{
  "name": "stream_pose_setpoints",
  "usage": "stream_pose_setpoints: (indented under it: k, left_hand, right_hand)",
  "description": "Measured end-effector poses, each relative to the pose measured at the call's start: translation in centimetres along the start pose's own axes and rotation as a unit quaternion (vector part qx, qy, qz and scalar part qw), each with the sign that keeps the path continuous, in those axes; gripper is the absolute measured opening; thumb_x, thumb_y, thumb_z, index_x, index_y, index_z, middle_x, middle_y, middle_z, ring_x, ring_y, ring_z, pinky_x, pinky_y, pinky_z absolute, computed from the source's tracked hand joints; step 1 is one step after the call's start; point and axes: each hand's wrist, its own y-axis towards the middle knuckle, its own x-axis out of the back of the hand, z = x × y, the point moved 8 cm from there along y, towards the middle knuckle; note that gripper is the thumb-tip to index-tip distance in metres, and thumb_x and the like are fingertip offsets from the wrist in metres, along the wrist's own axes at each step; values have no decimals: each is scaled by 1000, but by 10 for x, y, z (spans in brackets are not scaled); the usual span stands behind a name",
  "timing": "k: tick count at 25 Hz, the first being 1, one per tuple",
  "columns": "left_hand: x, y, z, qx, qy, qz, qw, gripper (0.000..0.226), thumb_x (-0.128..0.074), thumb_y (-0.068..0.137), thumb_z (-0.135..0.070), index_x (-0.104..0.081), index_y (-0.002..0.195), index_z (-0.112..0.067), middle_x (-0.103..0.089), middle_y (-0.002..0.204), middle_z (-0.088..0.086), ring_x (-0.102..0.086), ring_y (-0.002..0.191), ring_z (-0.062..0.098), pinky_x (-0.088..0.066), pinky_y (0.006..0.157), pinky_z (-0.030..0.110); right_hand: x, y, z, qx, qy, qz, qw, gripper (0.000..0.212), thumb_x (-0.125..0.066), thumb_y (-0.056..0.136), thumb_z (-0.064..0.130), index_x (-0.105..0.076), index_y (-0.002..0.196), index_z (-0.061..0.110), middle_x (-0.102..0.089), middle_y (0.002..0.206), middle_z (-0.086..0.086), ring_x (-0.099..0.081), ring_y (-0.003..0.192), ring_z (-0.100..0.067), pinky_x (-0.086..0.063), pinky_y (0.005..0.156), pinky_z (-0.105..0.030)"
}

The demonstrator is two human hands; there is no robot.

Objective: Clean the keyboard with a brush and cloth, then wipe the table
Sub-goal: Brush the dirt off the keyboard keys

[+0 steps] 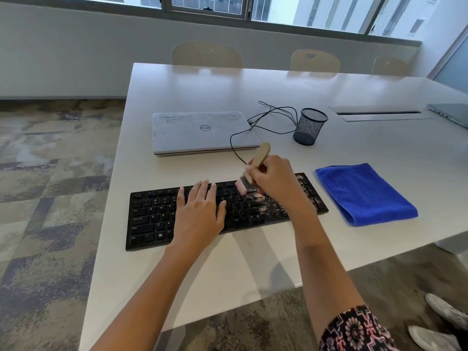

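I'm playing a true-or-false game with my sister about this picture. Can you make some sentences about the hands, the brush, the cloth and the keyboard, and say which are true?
1. The right hand holds the brush over the keyboard. True.
2. The left hand is wiping with the blue cloth. False: it lies flat on the keys, and the cloth sits folded on the table, right of the keyboard.
3. Crumbs lie on the keyboard's right part. True.
4. The laptop is open. False: its lid is shut.
5. Pens fill the mesh cup. False: no pens stick out of it.
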Motion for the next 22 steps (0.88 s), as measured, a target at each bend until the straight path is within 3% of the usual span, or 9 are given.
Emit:
stream_pose_setpoints:
  k: [3, 6, 8, 10, 13, 15, 22]
  left_hand:
    - [-1, -1, 0, -4, 6, -8, 1000, 68, -17, 94, -51, -47, 142, -13, -42, 151, 8, -33, 142, 22, -17, 117, 52]
    - [-2, -1, 1, -4, 8, -11, 1000, 68, -16, 94, -51, -48, 142, -13, -44, 150, 8, -35, 142, 22, -18, 117, 52]
    - [-3, -2, 1, -2, 10, -7, 1000, 67, -17, 95, -50, -47, 142, -13, -43, 150, 8, -34, 142, 22, -18, 117, 52]
    - [-4, -2, 2, -1, 9, -4, 1000, 65, -19, 96, -50, -44, 144, -14, -40, 152, 7, -31, 144, 21, -16, 118, 51]
    - [-4, -2, 2, 0, 10, -6, 1000, 66, -18, 96, -50, -43, 145, -14, -39, 153, 6, -30, 144, 21, -15, 119, 51]
    - [-3, -2, 1, -2, 12, -8, 1000, 66, -17, 95, -50, -44, 144, -14, -40, 152, 7, -31, 144, 21, -16, 118, 51]
    - [-5, -2, 3, -1, 11, -7, 1000, 65, -19, 96, -50, -43, 145, -14, -39, 153, 7, -30, 144, 21, -16, 119, 51]
  right_hand:
    - [-3, -6, -1, 4, 3, -32, 999, 23, -63, 96, 27, -74, 95, 6, -71, 78, -8, -66, 66, -21, -58, 68, -38]
    - [-6, -13, -12, -29, -1, 14, 999, 24, -61, 98, 22, -71, 93, 2, -69, 75, -13, -62, 59, -21, -55, 61, -29]
    - [-1, -19, -19, -50, 15, 43, 998, 19, -61, 97, 21, -70, 89, 7, -70, 75, -12, -67, 63, -27, -60, 65, -37]
    - [8, -22, -22, -52, 19, 11, 998, 17, -62, 97, 22, -72, 90, 10, -71, 76, -9, -70, 68, -27, -60, 68, -41]
    - [14, -27, -15, -21, 65, -94, 993, 13, -67, 95, 23, -75, 100, 15, -75, 84, -1, -71, 75, -14, -61, 72, -35]
    - [6, -29, -11, -7, 91, -107, 990, 12, -69, 94, 25, -76, 102, 19, -76, 86, 2, -71, 77, -9, -61, 73, -35]
    - [-3, -34, -19, -61, 16, 32, 998, 26, -62, 97, 29, -70, 84, 7, -70, 73, -10, -68, 69, -28, -57, 73, -51]
